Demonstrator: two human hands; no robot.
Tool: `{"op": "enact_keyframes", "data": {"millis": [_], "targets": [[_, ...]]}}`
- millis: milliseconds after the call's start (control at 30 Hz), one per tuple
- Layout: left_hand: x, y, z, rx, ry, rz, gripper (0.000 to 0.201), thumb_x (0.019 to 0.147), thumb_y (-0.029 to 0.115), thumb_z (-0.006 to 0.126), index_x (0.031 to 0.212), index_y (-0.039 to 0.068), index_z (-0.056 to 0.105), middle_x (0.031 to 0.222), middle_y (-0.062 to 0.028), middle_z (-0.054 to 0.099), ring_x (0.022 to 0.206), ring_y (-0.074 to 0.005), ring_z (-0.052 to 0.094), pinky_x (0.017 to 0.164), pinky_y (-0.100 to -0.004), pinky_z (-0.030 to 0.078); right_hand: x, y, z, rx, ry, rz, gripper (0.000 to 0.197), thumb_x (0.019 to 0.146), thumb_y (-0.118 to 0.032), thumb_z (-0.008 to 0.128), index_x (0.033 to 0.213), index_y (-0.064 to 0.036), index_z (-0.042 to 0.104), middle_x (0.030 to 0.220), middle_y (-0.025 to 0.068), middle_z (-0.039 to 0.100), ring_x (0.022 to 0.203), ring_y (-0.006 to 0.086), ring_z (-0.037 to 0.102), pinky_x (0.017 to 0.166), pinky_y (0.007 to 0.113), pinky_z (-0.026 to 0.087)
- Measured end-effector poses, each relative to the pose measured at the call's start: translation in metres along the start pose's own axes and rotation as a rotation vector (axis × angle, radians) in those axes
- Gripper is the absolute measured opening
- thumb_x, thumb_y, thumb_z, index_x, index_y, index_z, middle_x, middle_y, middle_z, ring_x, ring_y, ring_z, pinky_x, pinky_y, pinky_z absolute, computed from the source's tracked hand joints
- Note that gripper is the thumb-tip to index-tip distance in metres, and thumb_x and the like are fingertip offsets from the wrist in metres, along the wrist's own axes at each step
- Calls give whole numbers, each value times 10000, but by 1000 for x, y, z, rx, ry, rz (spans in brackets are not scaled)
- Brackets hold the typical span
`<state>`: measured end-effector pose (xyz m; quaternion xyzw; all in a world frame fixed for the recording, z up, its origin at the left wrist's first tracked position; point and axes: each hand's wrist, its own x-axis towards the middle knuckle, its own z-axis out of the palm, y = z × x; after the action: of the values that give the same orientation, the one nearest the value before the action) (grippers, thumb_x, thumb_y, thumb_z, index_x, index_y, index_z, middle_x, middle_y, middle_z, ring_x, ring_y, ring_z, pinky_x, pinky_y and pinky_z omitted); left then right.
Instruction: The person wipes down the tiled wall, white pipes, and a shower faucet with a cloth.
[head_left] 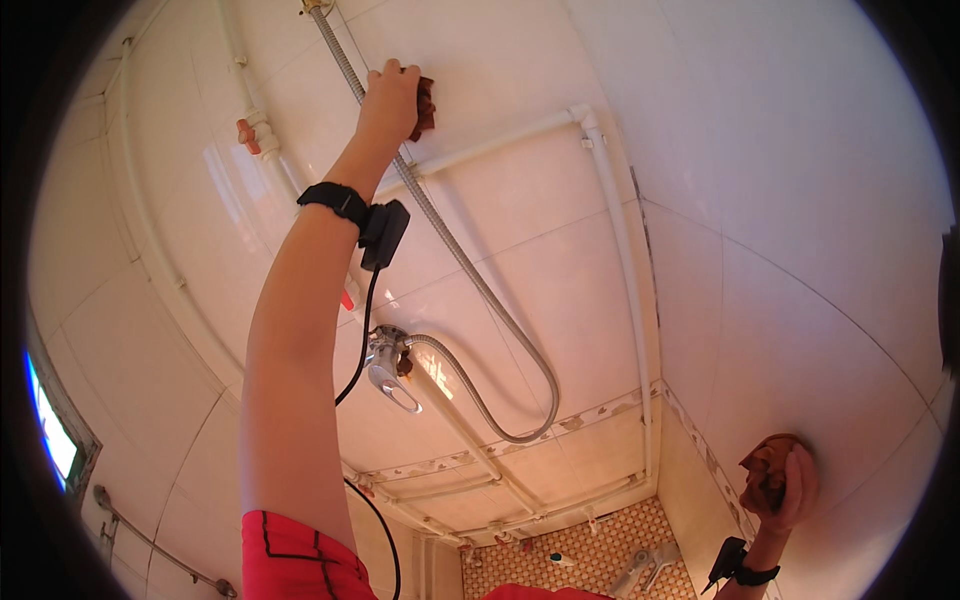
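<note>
High on the tiled wall, my left hand (388, 100) is closed round a crumpled brown cloth (425, 106), whose edge sticks out beside the fingers. That hand is right by the upper run of a metal shower hose (432, 215). At the lower right, my right hand (797, 492) grips a second brown cloth (768, 468), bunched against the white tiles of the right wall (760, 340). Its fingers are partly hidden behind the cloth. A black strap with a small box (384, 235) sits on my left wrist, and another strap (745, 568) on the right.
The hose loops down to a chrome mixer tap (388, 365). White pipes (618, 230) run along the wall, one with a red-handled valve (258, 138). A metal rail (165, 545) is at the lower left. Far below, the patterned floor (600, 530) holds a grey-white object (640, 568).
</note>
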<state>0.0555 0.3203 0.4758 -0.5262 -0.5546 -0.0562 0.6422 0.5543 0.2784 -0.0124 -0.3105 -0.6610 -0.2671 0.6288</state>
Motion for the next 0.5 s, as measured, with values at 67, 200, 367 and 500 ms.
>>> {"op": "enact_keyframes", "data": {"millis": [67, 200, 367, 500], "targets": [[-18, 28, -5, -83, -147, 124, 217, 773, -17, 593, 974, 64, 597, 1024, -118, 540, 915, -359, 535, 791, -400, 488, -1, 0, -1, 1, 0, 13, 423, 727, -187, 701, 1102, -16, 609, 1050, 181, 655, 865, 318, 658, 741, 369, 557], [-15, 26, -23, -300, -444, 349, 158, 734, -61, 594, 856, 36, 618, 1004, -116, 542, 957, -341, 547, 785, -394, 495, -4, 1, -3, 3, -9, 15, 421, 725, -178, 697, 1101, -10, 610, 1052, 187, 654, 859, 317, 657, 743, 366, 556], [13, -27, -21, -222, -235, 101, 150, 756, -44, 583, 859, 52, 636, 990, -117, 572, 954, -350, 575, 761, -442, 518, -6, 2, -1, 38, -12, 19, 382, 753, -118, 688, 1110, -5, 611, 1069, 200, 651, 865, 326, 655, 747, 371, 554], [24, -32, -17, 58, -102, -10, 110, 768, -6, 593, 851, 47, 642, 958, -135, 592, 923, -347, 603, 726, -436, 530, -29, 13, -3, 42, -84, 40, 406, 785, -211, 716, 1118, -6, 607, 1098, 193, 645, 955, 347, 647, 818, 409, 548]]}}
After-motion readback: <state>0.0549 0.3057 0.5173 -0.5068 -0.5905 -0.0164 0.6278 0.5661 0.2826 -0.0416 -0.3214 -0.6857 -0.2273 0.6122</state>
